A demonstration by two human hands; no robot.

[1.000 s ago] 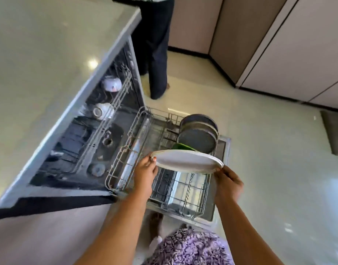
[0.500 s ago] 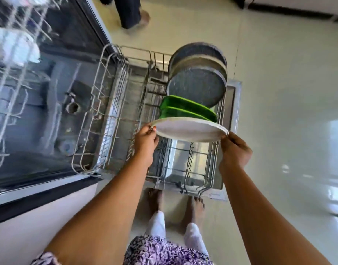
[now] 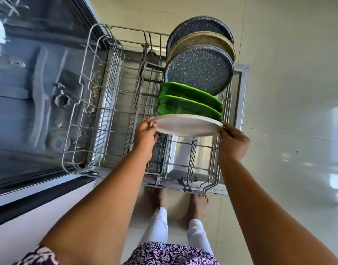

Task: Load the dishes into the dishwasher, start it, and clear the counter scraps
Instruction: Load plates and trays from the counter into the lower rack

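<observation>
White plate (image 3: 187, 124) has come down over the last second to just in front of the green plates (image 3: 191, 101). It is tilted, not upright, with left hand (image 3: 145, 138) and right hand (image 3: 233, 142) each clamped on an opposite rim edge, so this reads as the slotting step for the next free row. Plate hides the lower rack (image 3: 82, 104) tines beneath it, so can't tell if it's seated; right fingertips sit out of sight under the rim, and counter and scraps are out of frame.

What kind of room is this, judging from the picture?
Most likely a home kitchen: an open dishwasher with its lower rack pulled out, plates standing in it, and a tiled floor.
</observation>
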